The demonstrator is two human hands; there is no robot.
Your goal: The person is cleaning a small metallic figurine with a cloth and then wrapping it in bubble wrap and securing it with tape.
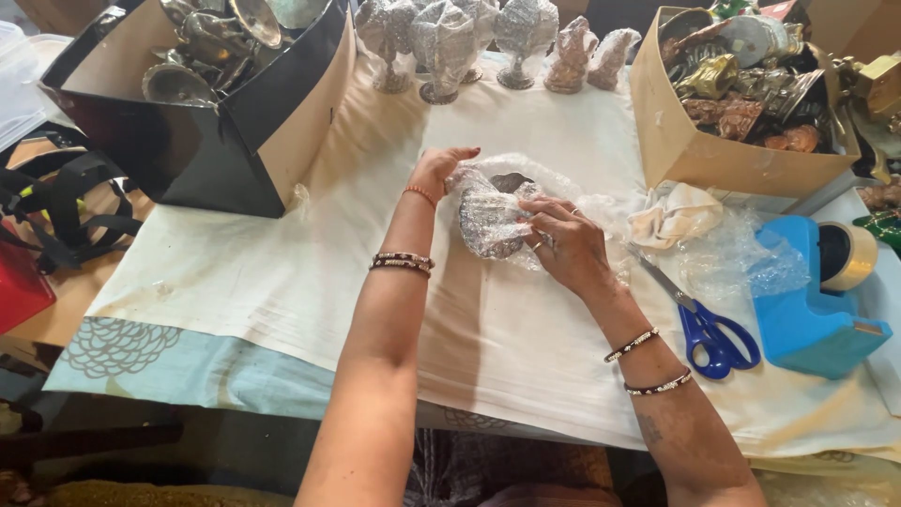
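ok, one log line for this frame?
left hand: on bubble wrap | right hand: pressing wrap on item | scissors, tape dispenser: idle, right

A home packing station: cardboard boxes [694, 141] of metal figurines, bubble-wrapped pieces [446, 42], blue tape dispenser [807, 310] and scissors [709, 329] on a cloth-covered tabletop [282, 272].

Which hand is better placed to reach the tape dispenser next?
Probably the right hand: the dispenser and scissors lie on its side, while the left hand steadies the bubble-wrapped piece from the far side.
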